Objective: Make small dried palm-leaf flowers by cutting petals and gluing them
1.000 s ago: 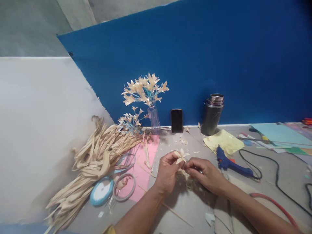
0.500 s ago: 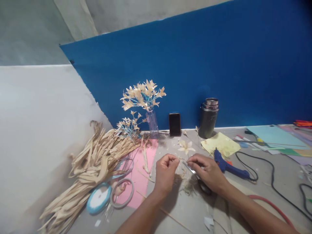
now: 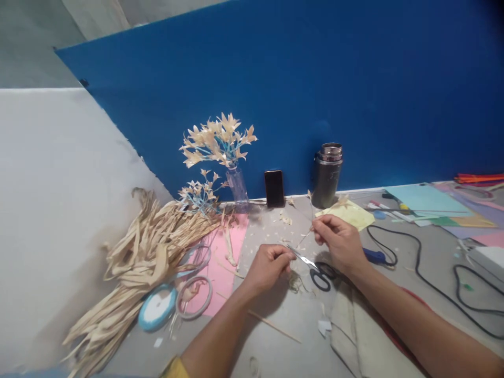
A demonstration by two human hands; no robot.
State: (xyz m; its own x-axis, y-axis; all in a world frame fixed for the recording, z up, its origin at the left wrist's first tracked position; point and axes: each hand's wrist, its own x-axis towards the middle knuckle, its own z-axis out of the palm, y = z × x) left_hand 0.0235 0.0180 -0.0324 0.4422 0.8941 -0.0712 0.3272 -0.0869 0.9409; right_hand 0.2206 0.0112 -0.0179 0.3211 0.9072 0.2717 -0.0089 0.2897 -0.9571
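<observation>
My left hand (image 3: pixel 269 265) is closed in a pinch over the grey table, its fingertips at the blade tips of small scissors (image 3: pixel 315 268) with black handles that lie on the table. My right hand (image 3: pixel 339 240) is raised a little behind the scissors and pinches a thin strand or stem that I cannot make out clearly. A small heap of dry fibre scraps (image 3: pixel 295 283) lies just under my left hand.
A pile of dried leaf strips (image 3: pixel 137 262) lies at left, with tape rolls (image 3: pixel 157 312) and pink paper (image 3: pixel 220 268). A vase of straw flowers (image 3: pixel 220 142), a phone (image 3: pixel 274 188) and a metal flask (image 3: pixel 326 173) stand against the blue board. A glue gun (image 3: pixel 376 256), cables and coloured sheets lie at right.
The small straw flower that both hands held a second ago is out of them. My right hand has risen away from the scissors, which now lie on the table. The view shifted right.
</observation>
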